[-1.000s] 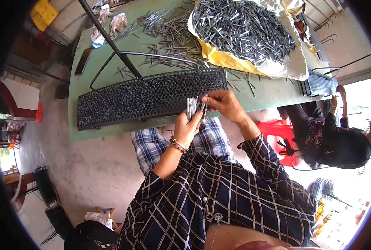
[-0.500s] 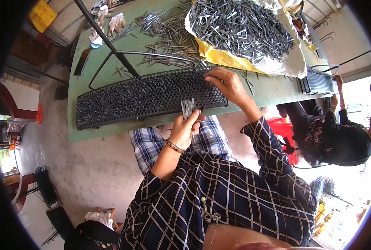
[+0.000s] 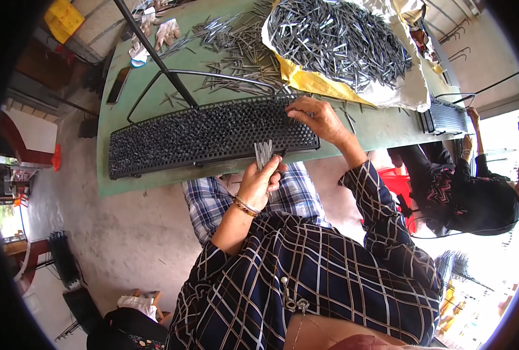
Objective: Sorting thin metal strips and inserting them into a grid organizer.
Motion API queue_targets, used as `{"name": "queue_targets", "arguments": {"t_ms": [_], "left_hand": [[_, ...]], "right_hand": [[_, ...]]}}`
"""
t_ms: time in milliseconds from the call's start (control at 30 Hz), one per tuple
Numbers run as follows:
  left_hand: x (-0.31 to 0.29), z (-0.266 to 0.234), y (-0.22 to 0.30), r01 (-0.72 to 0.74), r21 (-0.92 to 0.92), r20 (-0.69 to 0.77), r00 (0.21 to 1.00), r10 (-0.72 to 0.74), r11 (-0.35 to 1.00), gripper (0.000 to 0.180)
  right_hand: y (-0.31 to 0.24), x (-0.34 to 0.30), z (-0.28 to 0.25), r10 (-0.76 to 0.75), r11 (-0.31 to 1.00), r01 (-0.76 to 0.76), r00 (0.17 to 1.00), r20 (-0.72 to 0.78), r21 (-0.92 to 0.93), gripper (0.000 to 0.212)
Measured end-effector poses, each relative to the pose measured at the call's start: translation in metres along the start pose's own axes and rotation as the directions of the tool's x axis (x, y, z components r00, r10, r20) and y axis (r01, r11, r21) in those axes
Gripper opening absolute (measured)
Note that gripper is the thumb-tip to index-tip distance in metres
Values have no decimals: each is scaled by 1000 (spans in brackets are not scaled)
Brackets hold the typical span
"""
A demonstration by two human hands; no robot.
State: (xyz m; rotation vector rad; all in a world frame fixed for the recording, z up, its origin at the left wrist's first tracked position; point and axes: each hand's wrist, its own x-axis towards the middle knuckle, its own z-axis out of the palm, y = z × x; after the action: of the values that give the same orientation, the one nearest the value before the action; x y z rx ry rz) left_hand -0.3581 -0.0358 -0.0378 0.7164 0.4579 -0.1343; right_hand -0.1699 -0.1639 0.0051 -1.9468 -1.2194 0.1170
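A long black perforated rack [image 3: 213, 137] lies along the near edge of the green table, its many round holes largely filled with thin strips toward the left. Just in front of the rack, my left hand [image 3: 259, 184] is closed round a small bunch of thin grey metal strips [image 3: 263, 153], their tips fanned upward. Over the rack's right part, my right hand [image 3: 320, 119] has thumb and fingertips pinched together at the holes. Whatever sits between those fingertips is too small to make out.
A big heap of metal strips [image 3: 341, 46] fills an opened white and yellow sack on the table [image 3: 148, 96]. Loose strips [image 3: 230, 44] and work gloves [image 3: 166, 32] lie at the back left. A black rod frame rises behind the rack. On the right, another person works at a similar rack [image 3: 446, 115].
My right hand stays pinched over nearly the same spot, its fingers slightly shifted. My left hand keeps its bunch of strips, and the view has moved a little.
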Motion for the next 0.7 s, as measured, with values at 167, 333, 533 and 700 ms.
{"name": "queue_targets", "arguments": {"t_ms": [167, 333, 533, 700], "left_hand": [[-1, -1, 0, -13, -6, 13, 1000, 13, 1000, 16], [-1, -4, 0, -6, 4, 5, 1000, 6, 1000, 16], [-2, -3, -1, -4, -1, 1, 1000, 4, 1000, 17], [-2, -5, -2, -4, -6, 10, 1000, 4, 1000, 18]], "right_hand": [[-1, -2, 8, -3, 999, 5, 999, -51, 35, 17], [1, -8, 19, 157, 978, -138, 980, -119, 154, 18], [4, -9, 16, 144, 987, -130, 978, -151, 96, 18], [0, -8, 12, 1, 998, -11, 985, -173, -62, 19]]}}
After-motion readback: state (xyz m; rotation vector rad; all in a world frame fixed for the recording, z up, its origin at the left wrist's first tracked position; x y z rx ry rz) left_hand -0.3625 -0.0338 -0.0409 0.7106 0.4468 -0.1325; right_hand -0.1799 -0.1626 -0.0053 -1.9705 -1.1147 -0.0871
